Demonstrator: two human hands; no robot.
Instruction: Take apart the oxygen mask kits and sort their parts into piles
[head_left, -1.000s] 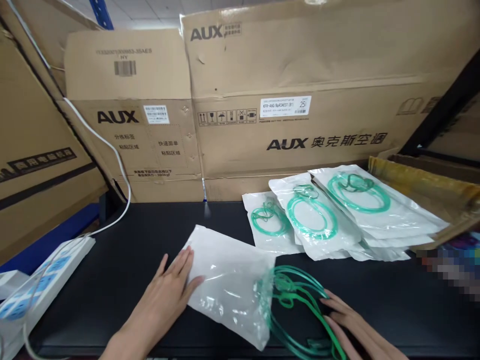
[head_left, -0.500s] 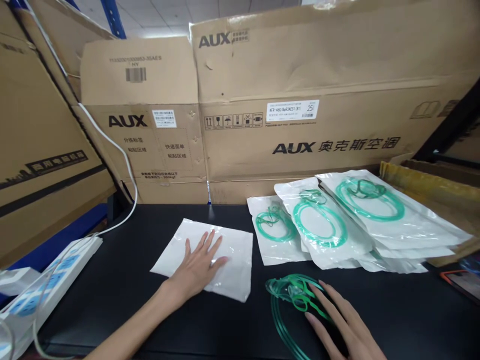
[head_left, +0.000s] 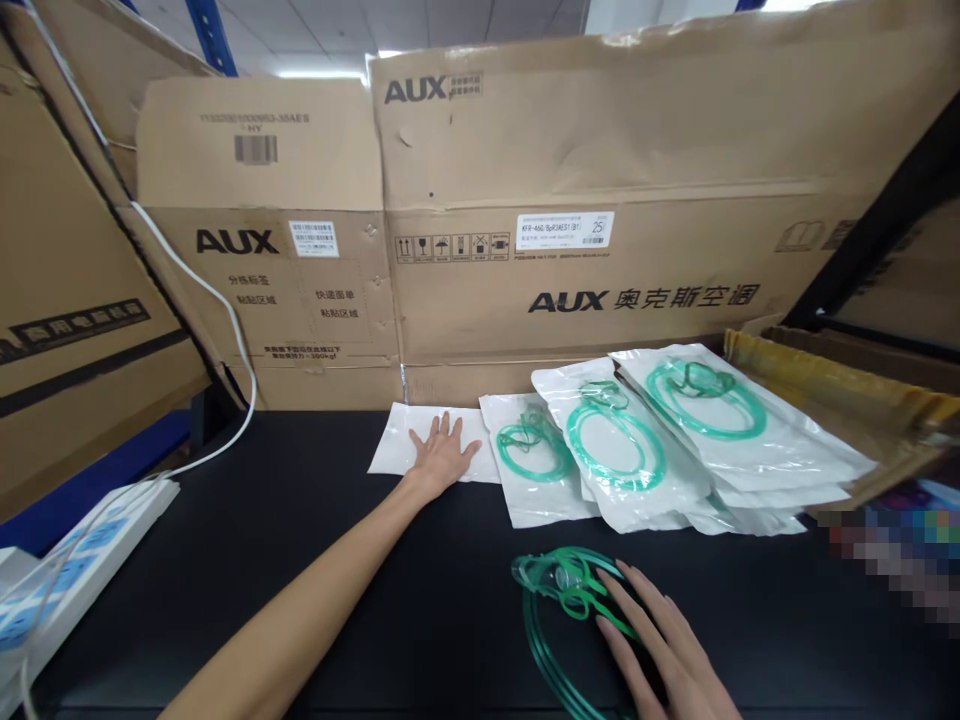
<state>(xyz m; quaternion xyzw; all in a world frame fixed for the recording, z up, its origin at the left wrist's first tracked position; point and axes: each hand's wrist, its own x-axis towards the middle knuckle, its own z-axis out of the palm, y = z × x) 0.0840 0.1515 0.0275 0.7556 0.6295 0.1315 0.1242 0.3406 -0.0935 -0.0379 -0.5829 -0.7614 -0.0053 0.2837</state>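
Note:
My left hand [head_left: 441,455] lies flat, fingers spread, on an empty white plastic pouch [head_left: 396,452] at the far side of the black table [head_left: 300,560], close to the cardboard boxes. My right hand [head_left: 660,645] rests flat on a loose coil of green tubing with a clear mask [head_left: 559,585] near the table's front edge. To the right of the empty pouch lie several sealed pouches [head_left: 637,445], each with coiled green tubing inside, overlapping one another.
Large AUX cardboard boxes [head_left: 570,200] stand along the back of the table. A white power strip [head_left: 82,560] with a white cable [head_left: 225,330] sits at the left edge. An open cardboard box [head_left: 840,385] stands at the right.
My left hand has slid the empty pouch away from me to the back of the table, beside the sealed pouches. The green tubing came out of the pouch and stays under my right hand.

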